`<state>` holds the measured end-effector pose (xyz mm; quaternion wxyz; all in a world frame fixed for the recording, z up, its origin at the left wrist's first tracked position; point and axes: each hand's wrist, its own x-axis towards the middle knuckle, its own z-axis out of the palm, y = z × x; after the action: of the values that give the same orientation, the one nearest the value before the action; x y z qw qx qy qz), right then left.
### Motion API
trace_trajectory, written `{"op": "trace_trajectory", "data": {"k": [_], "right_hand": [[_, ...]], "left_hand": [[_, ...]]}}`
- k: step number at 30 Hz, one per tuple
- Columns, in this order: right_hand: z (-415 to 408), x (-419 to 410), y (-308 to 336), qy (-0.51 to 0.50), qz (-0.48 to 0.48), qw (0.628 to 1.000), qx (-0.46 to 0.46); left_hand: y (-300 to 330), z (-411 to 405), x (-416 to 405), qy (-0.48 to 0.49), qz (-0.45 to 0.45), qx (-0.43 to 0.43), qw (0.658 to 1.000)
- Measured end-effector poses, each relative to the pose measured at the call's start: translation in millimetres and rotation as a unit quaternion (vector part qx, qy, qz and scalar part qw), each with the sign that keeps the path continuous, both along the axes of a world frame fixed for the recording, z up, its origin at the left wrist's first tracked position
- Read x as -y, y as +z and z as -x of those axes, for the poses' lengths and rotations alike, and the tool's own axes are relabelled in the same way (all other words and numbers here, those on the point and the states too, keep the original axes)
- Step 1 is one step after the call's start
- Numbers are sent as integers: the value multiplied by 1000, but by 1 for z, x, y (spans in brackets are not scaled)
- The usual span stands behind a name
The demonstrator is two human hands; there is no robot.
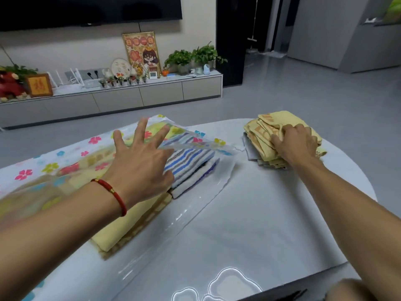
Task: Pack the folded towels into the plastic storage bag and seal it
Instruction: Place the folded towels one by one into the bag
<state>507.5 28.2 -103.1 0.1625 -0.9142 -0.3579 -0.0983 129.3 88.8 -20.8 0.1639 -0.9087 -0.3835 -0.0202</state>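
A clear plastic storage bag [54,168] printed with coloured flowers lies across the left of the white table [260,224]. Its open mouth faces right, where a blue-and-grey striped towel [191,164] and a yellow towel [128,227] stick out of it. My left hand [141,161] hovers over the bag with fingers spread, its fingertips near the raised top flap. At the far right of the table sits a stack of folded yellow towels [269,137] on a grey one. My right hand [297,144] rests on that stack with fingers curled into the top towel.
The table's rounded edge runs along the right and the near right corner. Grey floor lies beyond it. A low TV cabinet [130,96] with plants, frames and ornaments stands against the far wall under a dark screen.
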Motion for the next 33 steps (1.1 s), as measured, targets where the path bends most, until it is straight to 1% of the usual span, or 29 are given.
{"op": "trace_trajectory", "data": {"k": [2,5,7,10,11,12,14,15,16,18,19,20,22,23,24,26,28,31,33], "right_hand": [[-3,-12,2,-32,21,999,15],[-5,-24,4,-60,-7,998,0],[-6,-25,4,-43,-44,998,18],[-2,-16,7,3,-127,989,80],[0,-13,6,22,-125,987,97],[1,-12,4,49,-96,989,100],[1,-9,3,101,-23,994,46],[0,-9,5,111,-26,993,7],[-4,-10,9,110,-63,992,-7],[-16,-12,18,76,-133,988,33],[-25,-14,22,51,-133,989,38],[-34,-16,24,23,-104,994,21],[-47,-20,23,-32,-10,998,-52],[-52,-21,21,-51,23,995,-82],[-54,-22,19,-63,35,993,-96],[-56,-24,18,-67,26,993,-92],[-58,-25,24,-63,21,991,-119],[-66,-24,42,-54,45,977,-203],[-69,-19,54,-18,19,960,-278]], "left_hand": [[0,-4,-3,-3,-4,3,1000],[3,-6,-5,-7,-9,9,1000],[5,-8,-7,-5,-7,13,1000],[6,-9,-7,-2,-2,21,1000],[6,-9,-7,-2,0,22,1000],[6,-9,-7,-3,2,23,1000],[7,-8,-6,-4,3,25,1000],[7,-8,-6,-4,4,25,1000],[7,-8,-6,-3,4,25,1000],[7,-6,-6,0,7,22,1000],[7,-6,-6,1,8,21,1000],[7,-6,-7,1,9,22,1000],[8,-5,-7,3,8,25,1000],[7,-5,-7,2,7,24,1000],[7,-6,-7,2,7,22,1000],[6,-6,-7,3,8,24,1000],[5,-5,-6,4,8,25,1000],[5,-1,-5,5,6,20,1000],[5,5,-4,6,4,19,1000]]}}
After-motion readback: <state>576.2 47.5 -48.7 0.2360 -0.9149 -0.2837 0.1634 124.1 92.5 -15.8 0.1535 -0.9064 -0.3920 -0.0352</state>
